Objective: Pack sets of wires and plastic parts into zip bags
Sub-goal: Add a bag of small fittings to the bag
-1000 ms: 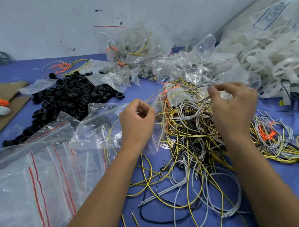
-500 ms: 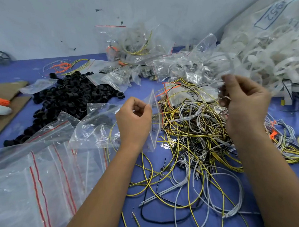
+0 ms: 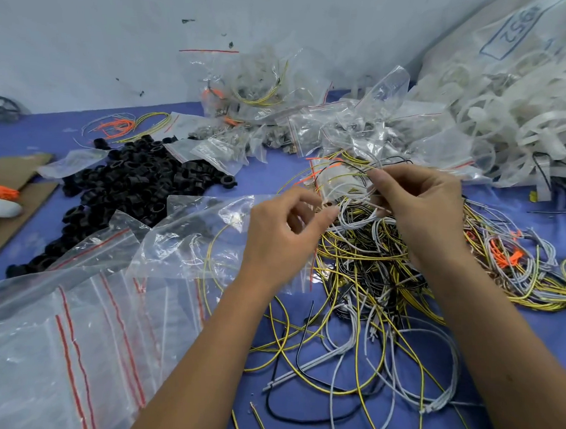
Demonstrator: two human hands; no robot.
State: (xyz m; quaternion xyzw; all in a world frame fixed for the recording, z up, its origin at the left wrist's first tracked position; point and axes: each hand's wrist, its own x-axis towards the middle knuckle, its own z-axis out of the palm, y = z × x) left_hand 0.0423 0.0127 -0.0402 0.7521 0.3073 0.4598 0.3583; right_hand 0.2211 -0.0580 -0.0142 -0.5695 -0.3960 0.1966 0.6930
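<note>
- Head view: the right hand [image 3: 427,214], raised a moment ago, is back low, pinching a small wire bundle [image 3: 348,178] at the zip bag [image 3: 202,240] mouth.
- The left hand [image 3: 284,237] pinches that bag's edge above the wire pile [image 3: 370,266]; insertion looks imminent.
- Black plastic parts [image 3: 130,181] lie left.

Glossy clear plastic zip bags [image 3: 189,242] — matt black plastic rings [image 3: 130,181]

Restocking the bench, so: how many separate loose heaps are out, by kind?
Black plastic rings: 1
White plastic parts: 1
Loose wires: 2, the main tangle and a small far bunch
Total: 4
</note>
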